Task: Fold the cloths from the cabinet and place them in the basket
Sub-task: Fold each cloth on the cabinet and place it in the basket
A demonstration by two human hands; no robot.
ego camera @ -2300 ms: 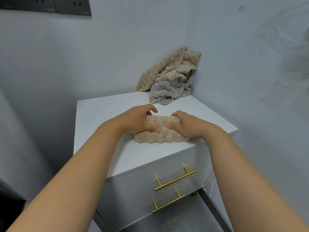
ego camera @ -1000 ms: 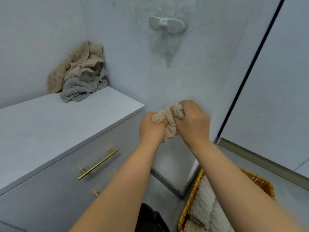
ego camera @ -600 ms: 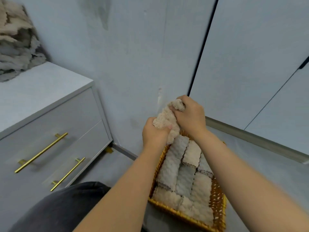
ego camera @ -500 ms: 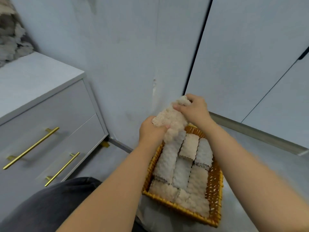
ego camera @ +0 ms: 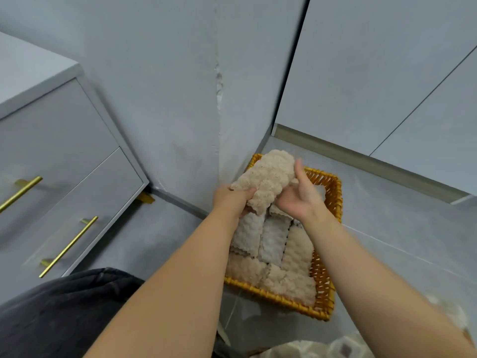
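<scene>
A folded beige fluffy cloth [ego camera: 268,177] hangs over the far end of the rectangular orange wicker basket [ego camera: 333,202] on the floor, clear of the rows of folded cloths [ego camera: 273,244] packed inside it. The left hand [ego camera: 229,200] grips the cloth's near edge, probably so the fold does not spring open. The right hand [ego camera: 300,200] cups the other side, thumb straight up against the pile and fingers tucked beneath, seemingly to steer it into the room left at the far end. The grey cabinet with brass bar handles [ego camera: 64,156] stands well apart, to the left.
</scene>
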